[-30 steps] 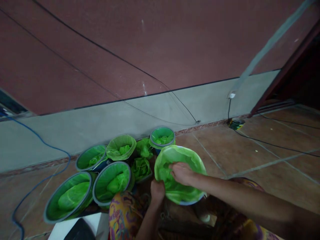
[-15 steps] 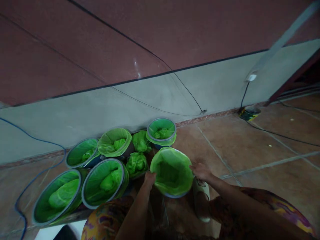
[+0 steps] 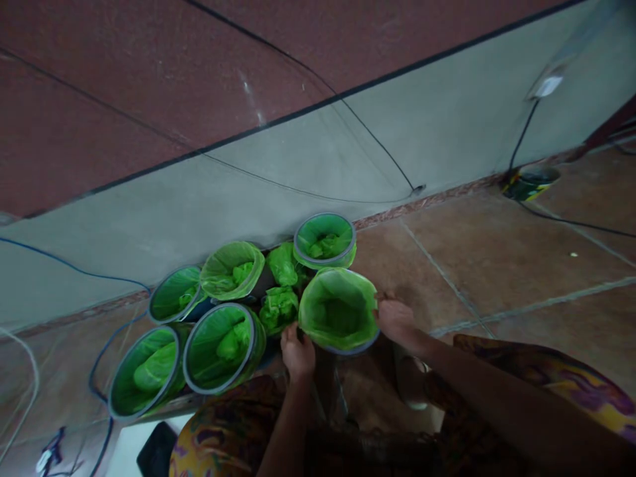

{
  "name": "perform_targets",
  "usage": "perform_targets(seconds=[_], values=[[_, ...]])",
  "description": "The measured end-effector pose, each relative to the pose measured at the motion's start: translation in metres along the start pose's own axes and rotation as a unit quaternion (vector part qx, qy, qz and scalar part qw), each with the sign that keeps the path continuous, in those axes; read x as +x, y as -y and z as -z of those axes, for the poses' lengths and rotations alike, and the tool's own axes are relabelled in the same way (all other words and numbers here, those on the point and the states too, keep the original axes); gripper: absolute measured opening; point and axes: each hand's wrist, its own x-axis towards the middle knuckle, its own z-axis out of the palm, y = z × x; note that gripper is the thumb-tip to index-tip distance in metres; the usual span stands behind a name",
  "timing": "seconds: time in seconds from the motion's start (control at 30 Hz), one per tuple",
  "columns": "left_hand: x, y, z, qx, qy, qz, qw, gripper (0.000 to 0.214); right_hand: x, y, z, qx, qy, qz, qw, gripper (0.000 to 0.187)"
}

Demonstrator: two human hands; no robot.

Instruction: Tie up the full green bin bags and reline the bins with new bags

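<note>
A round bin lined with a green plastic bag (image 3: 338,309) stands on the tiled floor in front of me. My left hand (image 3: 297,351) grips its rim on the near left side, fingers curled over the edge. My right hand (image 3: 397,320) holds the rim on the right side. Several other bins with green liners (image 3: 220,346) cluster to the left and behind, against the wall.
A grey and maroon wall (image 3: 308,159) runs behind the bins, with thin cables across it. A blue cable (image 3: 104,344) trails on the floor at left. A dark object on a white surface (image 3: 156,450) lies by my knee. A round tin (image 3: 527,184) sits by the wall at right.
My right hand has come out of the liner and moved to the bin's right rim. The bin has moved away from me toward the other bins. The camera has tilted.
</note>
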Motion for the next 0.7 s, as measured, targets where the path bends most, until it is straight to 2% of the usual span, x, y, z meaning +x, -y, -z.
perform_targets(seconds=[0.1, 0.17, 0.3, 0.43, 0.5, 0.7], values=[[-0.032, 0.002, -0.008, 0.094, 0.088, -0.132, 0.983, 0.044, -0.015, 0.016, -0.009, 0.015, 0.054, 0.14, 0.989, 0.03], [-0.039, 0.002, -0.014, 0.14, 0.139, -0.167, 0.966, 0.049, -0.028, 0.023, -0.02, 0.028, 0.093, 0.191, 0.977, 0.03], [-0.023, 0.001, -0.016, 0.208, 0.205, -0.194, 0.937, 0.05, -0.04, 0.025, -0.038, 0.012, 0.124, 0.219, 0.968, 0.036], [-0.006, 0.001, -0.012, 0.236, 0.27, -0.215, 0.908, 0.036, -0.034, 0.018, -0.042, -0.043, 0.156, 0.218, 0.962, 0.032], [-0.003, 0.004, -0.011, 0.227, 0.276, -0.22, 0.908, 0.031, -0.031, 0.015, -0.04, -0.062, 0.158, 0.222, 0.96, 0.029], [-0.009, 0.016, -0.007, 0.183, 0.205, -0.187, 0.943, 0.021, -0.032, 0.009, -0.034, -0.087, 0.136, 0.243, 0.956, 0.028]])
